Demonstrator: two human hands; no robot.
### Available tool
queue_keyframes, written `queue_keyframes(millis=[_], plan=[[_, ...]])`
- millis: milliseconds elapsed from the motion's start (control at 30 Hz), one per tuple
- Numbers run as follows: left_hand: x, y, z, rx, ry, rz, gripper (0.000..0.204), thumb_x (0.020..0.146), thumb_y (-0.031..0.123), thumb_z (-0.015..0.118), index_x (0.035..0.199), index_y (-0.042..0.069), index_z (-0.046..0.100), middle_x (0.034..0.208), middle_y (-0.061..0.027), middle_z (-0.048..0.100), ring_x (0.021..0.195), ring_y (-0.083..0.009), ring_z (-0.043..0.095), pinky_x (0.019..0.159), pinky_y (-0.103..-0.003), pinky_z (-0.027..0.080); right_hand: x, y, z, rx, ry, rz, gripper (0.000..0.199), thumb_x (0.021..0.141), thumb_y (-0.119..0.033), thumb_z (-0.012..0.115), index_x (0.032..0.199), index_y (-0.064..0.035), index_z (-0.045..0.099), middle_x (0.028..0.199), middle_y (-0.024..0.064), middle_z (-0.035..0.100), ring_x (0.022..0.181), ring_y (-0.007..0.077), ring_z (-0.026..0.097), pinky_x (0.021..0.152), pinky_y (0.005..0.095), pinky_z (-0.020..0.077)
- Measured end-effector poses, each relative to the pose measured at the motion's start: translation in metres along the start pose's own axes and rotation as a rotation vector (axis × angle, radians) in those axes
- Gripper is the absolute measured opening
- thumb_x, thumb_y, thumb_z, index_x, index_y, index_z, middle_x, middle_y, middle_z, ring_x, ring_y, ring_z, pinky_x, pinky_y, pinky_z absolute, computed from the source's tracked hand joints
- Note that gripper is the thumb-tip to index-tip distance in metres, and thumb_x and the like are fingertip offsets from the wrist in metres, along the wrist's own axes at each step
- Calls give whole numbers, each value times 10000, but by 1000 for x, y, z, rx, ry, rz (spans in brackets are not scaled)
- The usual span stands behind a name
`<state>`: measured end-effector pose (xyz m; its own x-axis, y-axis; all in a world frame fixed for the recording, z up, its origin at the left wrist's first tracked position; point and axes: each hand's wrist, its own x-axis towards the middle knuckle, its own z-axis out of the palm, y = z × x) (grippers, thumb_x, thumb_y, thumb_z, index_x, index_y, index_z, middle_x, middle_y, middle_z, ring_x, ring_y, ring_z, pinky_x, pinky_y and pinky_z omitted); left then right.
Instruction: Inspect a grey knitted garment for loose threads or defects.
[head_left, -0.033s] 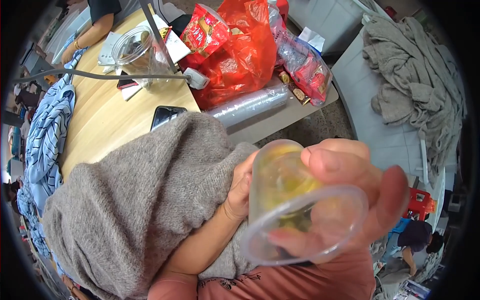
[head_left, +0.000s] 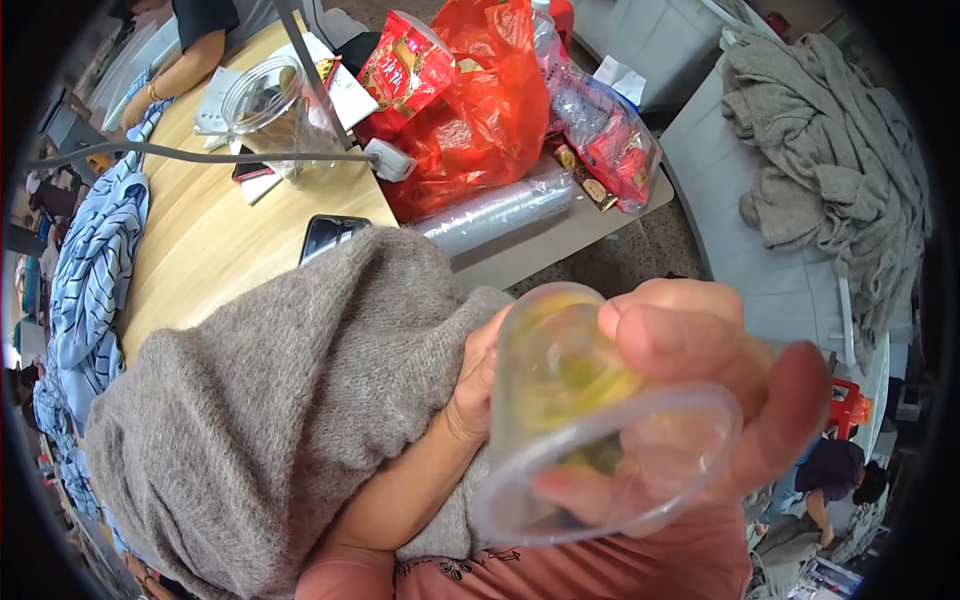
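Note:
My right hand (head_left: 700,350) holds a clear plastic cup (head_left: 590,430) close to the camera, tilted with its rim toward me. A little yellow liquid sits inside it. My fingers wrap around the cup's side and rim. My left hand (head_left: 472,385) lies just left of the cup, pressed into a grey knitted garment (head_left: 270,400). That garment is bunched over my left forearm and covers most of it. The left fingertips are hidden in the fabric.
Behind the garment is a round wooden table (head_left: 200,260) with a dark phone (head_left: 330,235), a clear jar (head_left: 265,105), a red plastic bag (head_left: 480,110) and a sleeve of plastic cups (head_left: 500,212). Grey clothes (head_left: 830,150) are piled at right. Another person's arm (head_left: 190,50) rests at the far table edge.

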<state>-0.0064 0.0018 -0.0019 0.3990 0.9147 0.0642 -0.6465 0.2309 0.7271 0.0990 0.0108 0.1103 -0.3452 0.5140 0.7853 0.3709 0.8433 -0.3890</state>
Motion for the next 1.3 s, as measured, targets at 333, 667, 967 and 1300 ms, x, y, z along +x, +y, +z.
queue_keyframes(millis=[333,667,967,1300], plan=[[-1,-15,-6,-154,103,-229,475,835,225,513,1213,-31,382,1031,-126,565,921,-195,571,815,-312,472,-1,-9,3,135,562,48,1053,558,-220,799,1350,-93,117,1015,139,519,766,236,472,608,319,403],[-8,-22,-19,-37,21,-152,710,797,471,533,1235,-55,344,1031,-135,562,937,-203,557,805,-295,450,-45,-35,-60,95,542,-2,993,559,-200,795,1318,-86,165,1031,142,517,821,242,469,630,322,409],[-5,-23,-24,-35,-36,-132,775,759,510,558,1236,-59,336,993,-164,563,877,-192,572,775,-270,448,-78,-51,-104,85,512,-18,939,560,-182,792,1289,-81,208,1045,146,515,871,249,466,650,326,415],[-4,-27,-17,-52,-63,-174,802,736,535,571,1234,-53,346,986,-155,576,846,-174,575,771,-260,444,-82,-56,-149,10,405,33,879,562,-162,788,1256,-74,256,1061,149,514,927,255,462,672,329,421]])
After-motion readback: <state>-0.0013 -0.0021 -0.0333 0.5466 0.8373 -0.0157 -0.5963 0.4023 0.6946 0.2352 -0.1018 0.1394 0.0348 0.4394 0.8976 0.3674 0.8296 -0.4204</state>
